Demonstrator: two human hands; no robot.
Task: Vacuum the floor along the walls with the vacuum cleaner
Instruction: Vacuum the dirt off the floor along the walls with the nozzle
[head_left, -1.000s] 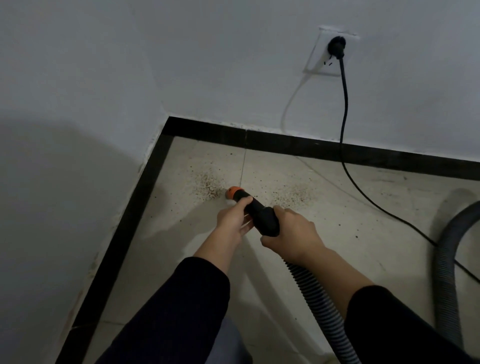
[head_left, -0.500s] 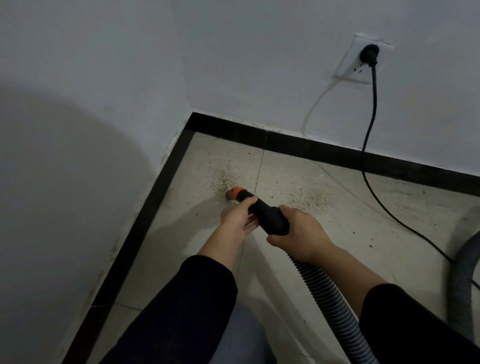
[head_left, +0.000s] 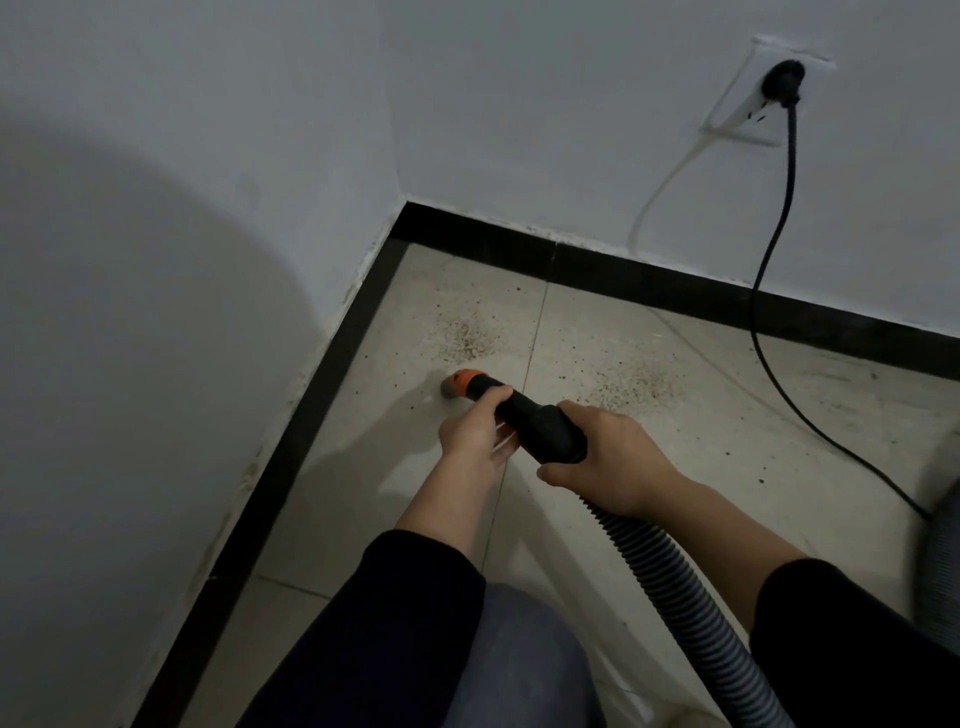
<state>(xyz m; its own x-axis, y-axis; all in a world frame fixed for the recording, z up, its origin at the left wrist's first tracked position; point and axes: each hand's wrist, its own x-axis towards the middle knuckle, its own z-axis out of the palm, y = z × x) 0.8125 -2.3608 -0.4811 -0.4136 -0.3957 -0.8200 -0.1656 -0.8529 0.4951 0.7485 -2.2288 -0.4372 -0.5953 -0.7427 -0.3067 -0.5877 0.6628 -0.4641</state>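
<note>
I hold the vacuum's black nozzle (head_left: 540, 423) low over the light tiled floor (head_left: 701, 457) near a room corner. Its orange tip (head_left: 460, 383) sits on the floor close to the left black baseboard (head_left: 306, 415). My left hand (head_left: 475, 431) grips the nozzle just behind the orange tip. My right hand (head_left: 605, 457) grips the thicker black end where the ribbed grey hose (head_left: 675, 582) joins. Two patches of dark crumbs lie ahead, a left crumb patch (head_left: 467, 338) and a right crumb patch (head_left: 631, 387).
A black power cord (head_left: 769, 270) runs from the plug in the wall socket (head_left: 769, 93) down across the floor to the right. A thin white cable (head_left: 660, 192) hangs below the socket. The back baseboard (head_left: 675, 283) meets the left one at the corner. My knee (head_left: 524, 660) is below.
The nozzle tip has slid left, away from the left crumb patch and toward the left baseboard. The view has shifted, so the corner and socket sit further right.
</note>
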